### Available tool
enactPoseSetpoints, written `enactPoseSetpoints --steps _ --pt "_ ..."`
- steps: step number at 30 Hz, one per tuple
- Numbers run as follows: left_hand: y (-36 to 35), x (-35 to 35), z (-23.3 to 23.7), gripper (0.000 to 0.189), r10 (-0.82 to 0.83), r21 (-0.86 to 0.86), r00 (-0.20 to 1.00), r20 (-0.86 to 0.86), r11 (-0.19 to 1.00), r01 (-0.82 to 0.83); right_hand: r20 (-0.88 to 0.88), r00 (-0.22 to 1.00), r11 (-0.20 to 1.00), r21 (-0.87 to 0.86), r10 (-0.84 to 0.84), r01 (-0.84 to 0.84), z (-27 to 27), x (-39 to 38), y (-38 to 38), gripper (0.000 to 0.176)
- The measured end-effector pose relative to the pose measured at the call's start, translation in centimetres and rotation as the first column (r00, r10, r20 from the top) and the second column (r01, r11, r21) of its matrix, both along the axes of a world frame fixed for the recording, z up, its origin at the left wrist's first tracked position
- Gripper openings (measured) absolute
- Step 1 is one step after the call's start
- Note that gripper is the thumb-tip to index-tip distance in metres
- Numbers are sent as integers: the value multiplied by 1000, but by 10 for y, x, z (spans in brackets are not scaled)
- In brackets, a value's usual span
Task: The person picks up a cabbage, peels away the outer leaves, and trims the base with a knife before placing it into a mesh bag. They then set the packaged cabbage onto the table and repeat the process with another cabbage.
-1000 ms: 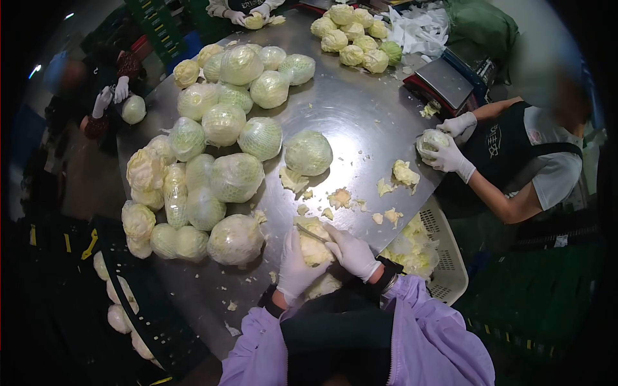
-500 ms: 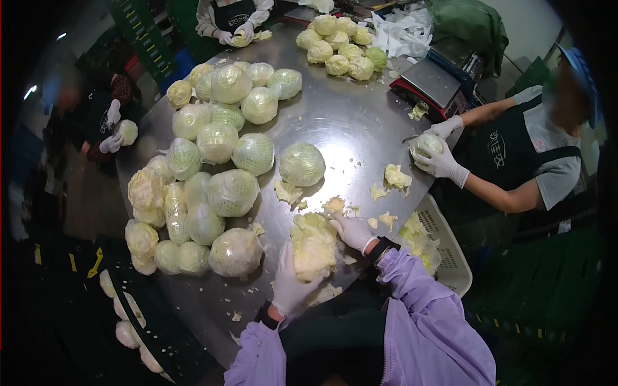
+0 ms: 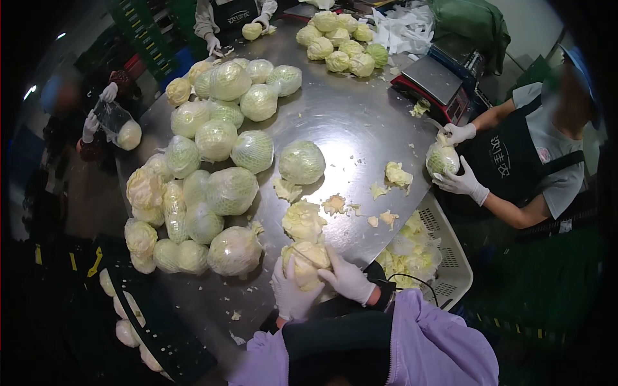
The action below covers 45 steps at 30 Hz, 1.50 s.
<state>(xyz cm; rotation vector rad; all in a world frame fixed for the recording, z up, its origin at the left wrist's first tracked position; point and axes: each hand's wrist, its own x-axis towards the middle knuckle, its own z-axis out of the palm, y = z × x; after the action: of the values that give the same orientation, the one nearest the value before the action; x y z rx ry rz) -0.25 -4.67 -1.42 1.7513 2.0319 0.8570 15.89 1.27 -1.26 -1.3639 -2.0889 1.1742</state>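
A pale yellow cabbage (image 3: 305,269) rests at the near side of the metal table, between my gloved hands. My left hand (image 3: 295,293) curves round its left and near side. My right hand (image 3: 349,280) presses on the right side with the fingertips. Just beyond the cabbage lies a crumpled loose leaf (image 3: 304,222). Farther up, a net-covered cabbage (image 3: 301,163) stands by itself, with a torn leaf piece (image 3: 287,190) below it. A cut-off stem piece (image 3: 334,204) sits to the right of the loose leaf.
Several wrapped cabbages (image 3: 232,192) crowd the table's left half; bare cabbages (image 3: 351,49) are piled at the back. A white basket (image 3: 458,270) holding leaves stands at the right edge. Behind it, a co-worker (image 3: 537,154) holds a cabbage and a knife. A scale (image 3: 432,80) stands at the back right.
The cabbage has come nearer to me, and a large leaf now lies beyond it. My right hand has moved down from the stem piece to the cabbage's right side.
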Motion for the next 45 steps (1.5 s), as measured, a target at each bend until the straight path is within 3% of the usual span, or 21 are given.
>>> enactPoseSetpoints --steps 3,12,14,15,17,21,24,26,27,28,30,31,32,33,34,36,37,38,41,43,45 --pt "3 7 13 95 9 -103 996 -87 995 -17 39 999 999 -27 -25 26 -14 -2 -2 63" --pt "7 7 16 95 29 -107 995 -92 993 -39 -225 972 979 173 -67 108 -37 5 8 49" --pt "7 2 12 95 61 -114 998 -34 991 -65 -316 932 955 -284 -178 86 -20 11 16 43" --pt "7 -1 9 95 63 -115 997 -35 991 -67 -316 932 955 -285 -177 84 -21 12 16 43" --pt "5 -8 1 96 57 -76 997 46 996 -54 -463 768 789 -608 -443 88 -27 13 19 36" --pt "-1 -21 -10 96 43 -4 994 104 999 -43 -301 880 895 -371 -366 246 -38 4 21 31" --pt "-8 -38 -19 93 -11 26 978 209 1000 5 -290 867 826 -522 -405 211 -58 9 31 28" --pt "-18 -57 -25 92 -32 -31 913 406 998 49 -310 819 697 -702 -484 146 -76 18 40 29" --pt "-25 -63 -26 94 53 -143 661 748 986 82 -306 816 695 -702 -491 155 -78 22 44 28" --pt "-33 -69 -29 94 60 -146 663 746 987 74 -307 819 695 -704 -485 147 -86 28 48 28" --pt "-49 -88 -43 98 127 -181 323 938 973 143 -216 919 727 -678 -331 103 -100 36 58 23" --pt "-53 -95 -48 103 112 -173 319 941 970 170 -46 973 720 -680 -227 136 -79 37 65 31" --pt "-59 -99 -52 103 120 -178 322 939 971 159 -50 975 719 -684 -217 125 -61 33 63 31" --pt "-62 -99 -51 105 159 -209 275 948 964 162 25 983 949 -255 -184 184 -43 27 60 35" --pt "-64 -100 -47 106 198 -239 228 953 956 170 100 976 958 235 -191 163 -26 20 58 39" --pt "-59 -93 -34 107 205 -263 292 934 948 178 -188 981 970 225 -46 89 9 -4 55 45" --pt "-57 -90 -30 107 205 -285 353 913 939 194 -233 972 999 33 2 6 15 -13 49 45" --pt "-56 -88 -31 107 202 -284 355 913 938 199 -305 945 967 254 115 -35 -6 -30 45 44" --pt "-55 -84 -31 106 104 -220 455 884 953 209 -347 923 982 143 165 -122 -21 -52 31 38" --pt "-66 -89 -35 105 136 -246 461 877 951 188 -117 990 972 -213 80 -103 -49 -51 30 32" --pt "-69 -95 -36 104 169 -273 466 869 948 166 -156 983 975 -181 100 -128 -63 -42 27 32"
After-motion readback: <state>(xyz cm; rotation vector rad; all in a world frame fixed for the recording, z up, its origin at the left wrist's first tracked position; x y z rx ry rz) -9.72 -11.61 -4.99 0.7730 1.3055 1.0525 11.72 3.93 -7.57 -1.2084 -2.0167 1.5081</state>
